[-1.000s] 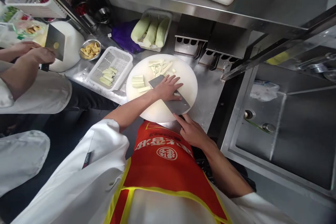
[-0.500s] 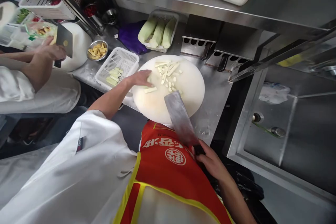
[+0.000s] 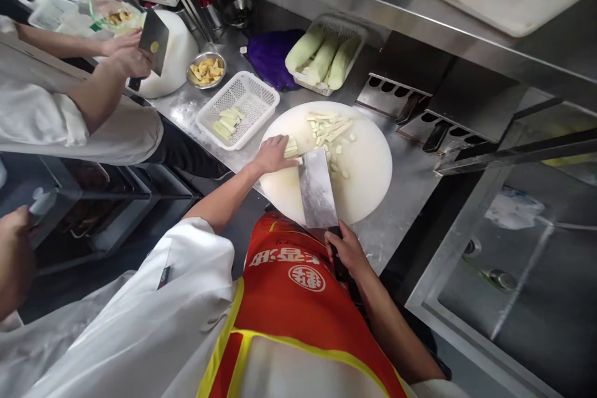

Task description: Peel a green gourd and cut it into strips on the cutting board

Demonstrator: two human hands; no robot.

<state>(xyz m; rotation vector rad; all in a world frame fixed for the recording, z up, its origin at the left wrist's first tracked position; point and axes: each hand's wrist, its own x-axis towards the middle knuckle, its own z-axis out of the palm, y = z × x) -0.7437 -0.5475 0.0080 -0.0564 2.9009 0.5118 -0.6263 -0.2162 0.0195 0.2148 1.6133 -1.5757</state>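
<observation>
A round white cutting board (image 3: 364, 180) lies on the steel counter in front of me. My left hand (image 3: 273, 154) rests on pale green vegetable slabs (image 3: 291, 148) at the board's left edge, fingers curled over them. My right hand (image 3: 345, 250) grips the handle of a broad cleaver (image 3: 317, 189), whose blade lies across the board right beside the slabs. Cut strips and small cubes (image 3: 329, 130) lie scattered at the board's far side.
A white basket (image 3: 254, 96) with cut sticks sits left of the board. Behind it are peeled vegetables in a tray (image 3: 321, 59), a purple cloth (image 3: 270, 53) and a steel bowl (image 3: 206, 69). Another person at the left holds a cleaver (image 3: 153, 46). A sink (image 3: 527, 273) lies right.
My left hand slid from under the blade to the slabs at the board's left edge. The cleaver pulled back toward me, then came forward beside the slabs.
</observation>
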